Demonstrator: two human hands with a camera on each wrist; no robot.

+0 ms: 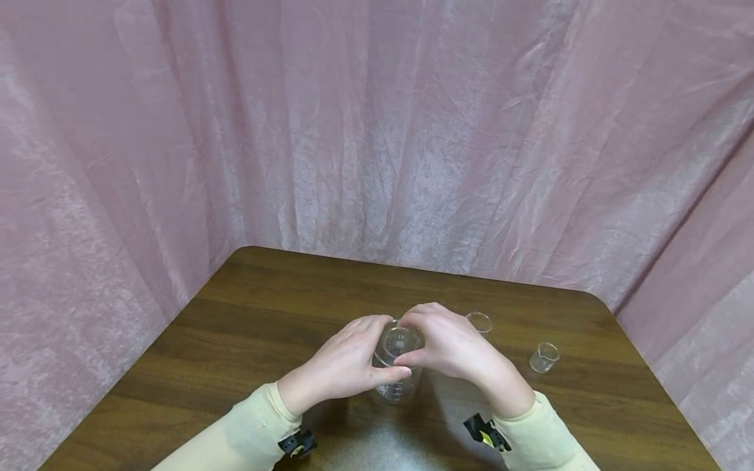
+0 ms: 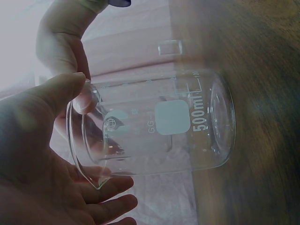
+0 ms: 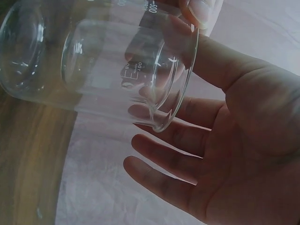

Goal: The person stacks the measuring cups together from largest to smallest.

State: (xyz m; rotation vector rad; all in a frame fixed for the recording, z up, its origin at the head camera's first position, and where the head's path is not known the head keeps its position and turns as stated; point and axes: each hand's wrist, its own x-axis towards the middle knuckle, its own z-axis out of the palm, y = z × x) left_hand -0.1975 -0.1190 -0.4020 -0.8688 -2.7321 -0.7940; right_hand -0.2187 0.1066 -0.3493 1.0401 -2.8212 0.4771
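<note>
Gleaming clear beaker (image 2: 172,117), white-printed, around a smaller beaker (image 3: 101,58)

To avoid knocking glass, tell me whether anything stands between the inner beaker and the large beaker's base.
Nothing visible does: below the inner beaker, the right wrist view shows only clear space down to the base of the large beaker.
</note>
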